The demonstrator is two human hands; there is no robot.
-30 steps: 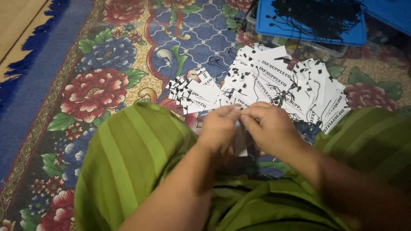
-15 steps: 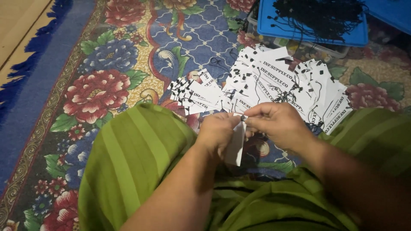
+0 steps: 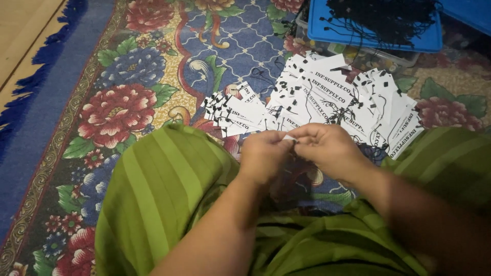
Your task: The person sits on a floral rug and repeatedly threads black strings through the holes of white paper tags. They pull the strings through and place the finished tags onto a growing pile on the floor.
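The left hand (image 3: pixel 263 156) and the right hand (image 3: pixel 327 151) meet fingertip to fingertip above the lap, both curled tight and pinching a small white paper tag (image 3: pixel 289 137) between them — only a sliver of the tag shows past the fingers, so how it is turned cannot be told. The hands touch each other at the tips, the left knuckles facing the camera, the right hand bent inward from the wrist. Under the forearms lies green striped cloth (image 3: pixel 158 194) covering the person's crossed legs, one knee raised on the left, the other at the right edge of the view. Just beyond the hands, on the rug, spreads a pile of white tags (image 3: pixel 327 97) with black print and thin black strings, overlapping one another in a loose fan — a smaller bunch sits at its left end, nearer the left knee. Behind the pile, at the top of the view, a clear plastic box with a blue lid (image 3: pixel 368 38) carries a heap of black strings (image 3: pixel 383 15) on top. The rug (image 3: pixel 123 107) is patterned with red and blue flowers, bordered in blue with a fringe, and bare wooden floor (image 3: pixel 23 30) shows at the upper left.
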